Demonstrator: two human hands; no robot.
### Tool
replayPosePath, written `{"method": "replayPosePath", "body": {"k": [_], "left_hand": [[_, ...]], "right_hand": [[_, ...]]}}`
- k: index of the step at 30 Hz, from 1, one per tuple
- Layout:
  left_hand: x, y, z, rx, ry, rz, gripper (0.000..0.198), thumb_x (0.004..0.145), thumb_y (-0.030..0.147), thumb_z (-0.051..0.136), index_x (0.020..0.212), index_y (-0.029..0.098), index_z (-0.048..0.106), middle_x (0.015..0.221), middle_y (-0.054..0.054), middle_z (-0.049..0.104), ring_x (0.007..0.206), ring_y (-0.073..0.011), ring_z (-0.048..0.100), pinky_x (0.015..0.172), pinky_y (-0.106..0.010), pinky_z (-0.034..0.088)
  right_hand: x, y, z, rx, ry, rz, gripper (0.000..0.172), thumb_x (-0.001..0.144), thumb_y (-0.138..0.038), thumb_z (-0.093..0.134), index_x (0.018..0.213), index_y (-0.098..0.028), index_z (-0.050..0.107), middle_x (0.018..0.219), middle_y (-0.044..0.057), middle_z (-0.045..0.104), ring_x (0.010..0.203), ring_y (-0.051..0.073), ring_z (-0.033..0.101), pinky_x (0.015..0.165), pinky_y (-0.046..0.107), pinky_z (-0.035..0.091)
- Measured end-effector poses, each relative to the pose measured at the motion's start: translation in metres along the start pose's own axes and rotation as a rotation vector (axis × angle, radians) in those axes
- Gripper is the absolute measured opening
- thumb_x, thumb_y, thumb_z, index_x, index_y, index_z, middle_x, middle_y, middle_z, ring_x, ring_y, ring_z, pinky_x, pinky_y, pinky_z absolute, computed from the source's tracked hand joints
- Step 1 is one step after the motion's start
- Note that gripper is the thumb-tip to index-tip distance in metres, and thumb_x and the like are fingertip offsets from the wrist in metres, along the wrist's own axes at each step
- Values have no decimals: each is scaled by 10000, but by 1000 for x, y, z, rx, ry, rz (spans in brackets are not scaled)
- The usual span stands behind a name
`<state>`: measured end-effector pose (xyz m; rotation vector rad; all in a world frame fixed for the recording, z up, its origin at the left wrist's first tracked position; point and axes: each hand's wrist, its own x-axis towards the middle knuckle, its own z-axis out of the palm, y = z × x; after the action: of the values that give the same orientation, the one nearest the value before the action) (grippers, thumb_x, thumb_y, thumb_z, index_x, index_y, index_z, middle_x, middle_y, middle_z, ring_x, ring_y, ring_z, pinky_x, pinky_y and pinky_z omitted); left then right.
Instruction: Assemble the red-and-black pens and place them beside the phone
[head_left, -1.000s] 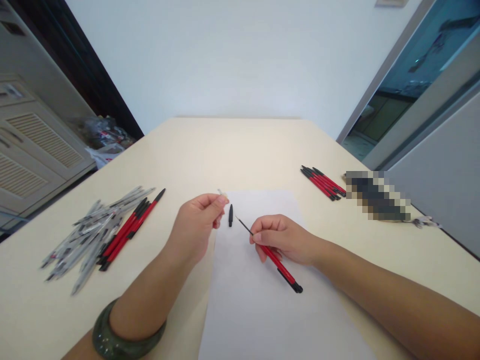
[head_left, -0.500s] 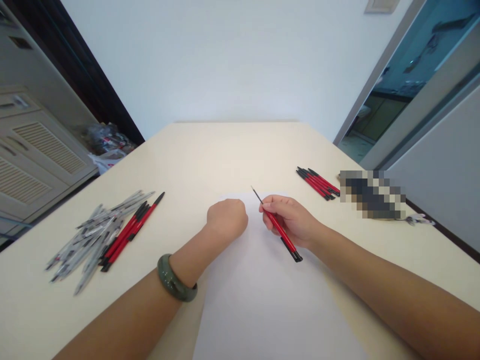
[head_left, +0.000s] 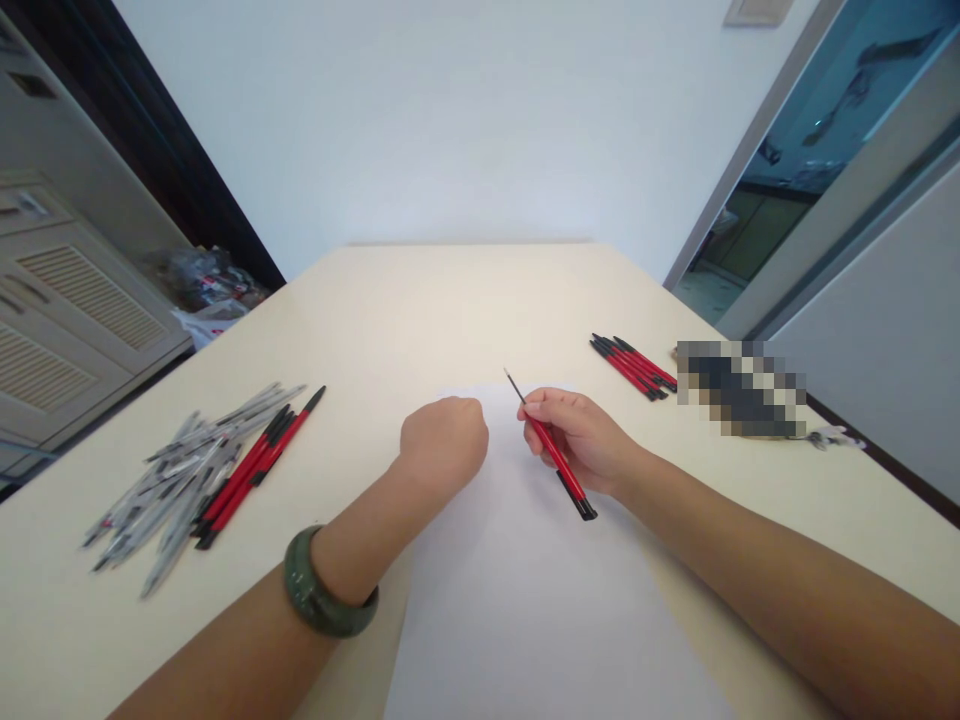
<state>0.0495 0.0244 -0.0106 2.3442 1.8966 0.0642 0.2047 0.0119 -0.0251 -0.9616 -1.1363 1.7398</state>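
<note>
My right hand (head_left: 574,435) grips a red pen barrel (head_left: 553,452) with a black clip and end. A thin dark refill (head_left: 514,385) sticks out of its front, pointing up and left. To the left, my left hand (head_left: 446,440) is closed with its back toward me, above the left edge of a white sheet of paper (head_left: 525,600). Its fingers are curled out of sight, so whatever they hold is hidden. A green bangle (head_left: 307,590) circles the left wrist. The two hands are apart.
On the left lie a pile of clear refills or pens (head_left: 169,485) and several red and black pens (head_left: 259,465). More red pens (head_left: 634,367) lie at the right, beside a pixelated dark object (head_left: 739,390). The pale table (head_left: 465,310) reaches a white wall.
My left hand has moved slightly left and toward me, still closed. My right hand keeps the red pen barrel in nearly the same place.
</note>
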Motion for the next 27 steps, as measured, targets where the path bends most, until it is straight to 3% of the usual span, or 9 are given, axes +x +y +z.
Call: {"method": "replayPosePath", "body": {"k": [3,6,9,15,20,23,27], "left_hand": [[-25,-1,-3,-136,-1,55,388,830,374,261,715,187,582,679,-37,600,622,-164,537,545,-260,379],[-49,0,2,-737,-159,43,409,798,501,302,783,187,564,663,-5,575,555,-128,491,475,-225,346],[-62,1,8,-1045,-302,0,369,760,506,397,789,172,552,655,0,563,531,-108,465,474,-214,337],[-63,-1,8,-1152,-385,-95,314,754,435,451,637,151,520,570,2,551,459,-79,421,450,-203,322],[-66,0,6,-1196,-480,-112,301,741,418,473,613,150,522,538,6,546,423,-71,430,422,-194,328],[-67,1,6,-1192,-497,-120,304,733,422,482,599,152,518,521,11,542,415,-67,427,418,-190,333],[-65,0,8,-1193,-520,-127,297,736,424,476,610,156,494,544,5,565,408,-65,428,404,-189,324]], "right_hand": [[0,2,1,12,18,-13,110,711,-263,529,679,-162,499,521,-30,542,361,44,375,345,176,233],[-1,5,6,18,-2,11,125,692,-254,567,666,-156,493,541,-35,544,367,42,413,371,173,298],[-5,9,12,24,-62,78,132,682,-253,590,691,-154,504,515,-30,552,428,74,504,448,195,386],[-5,12,17,-16,-70,90,199,726,-333,552,699,-136,545,520,-2,568,457,81,524,473,202,393],[10,7,0,-89,146,-72,221,737,-375,517,716,-156,544,521,-28,521,387,52,425,396,190,305],[18,6,-13,-320,277,-121,251,729,-401,506,664,-160,530,496,-24,499,378,59,372,377,205,250],[22,10,-12,-805,270,-111,297,722,-400,493,540,-165,498,480,-10,485,418,76,357,410,222,247]]}}
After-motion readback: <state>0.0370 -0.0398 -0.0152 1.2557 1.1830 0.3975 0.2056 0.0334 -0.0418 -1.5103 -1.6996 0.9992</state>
